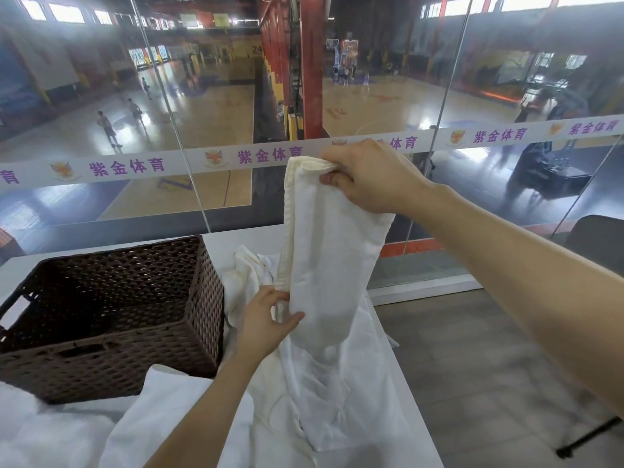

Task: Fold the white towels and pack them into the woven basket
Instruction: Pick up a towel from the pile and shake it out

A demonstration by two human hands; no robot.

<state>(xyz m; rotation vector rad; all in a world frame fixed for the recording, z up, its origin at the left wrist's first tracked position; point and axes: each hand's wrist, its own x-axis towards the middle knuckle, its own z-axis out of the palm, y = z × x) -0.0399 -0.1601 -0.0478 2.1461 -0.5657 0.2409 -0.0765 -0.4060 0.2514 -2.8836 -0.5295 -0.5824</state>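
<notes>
A white towel (332,251) hangs lengthwise in the air over the table. My right hand (366,175) grips its bunched top end, high up. Lower down, my left hand (266,319) pinches the towel's left edge between thumb and fingers. The dark brown woven basket (202,298) stands on the table to the left of both hands, and its inside looks empty. More white towels (341,393) lie crumpled on the table under the hanging one, and another heap (67,434) fills the near left corner.
The white table (233,241) ends at a glass wall (162,96) straight ahead, with a sports hall beyond. Its right edge runs past the towel pile, with grey wooden floor (472,349) beside it. A black stand leg (587,437) lies at lower right.
</notes>
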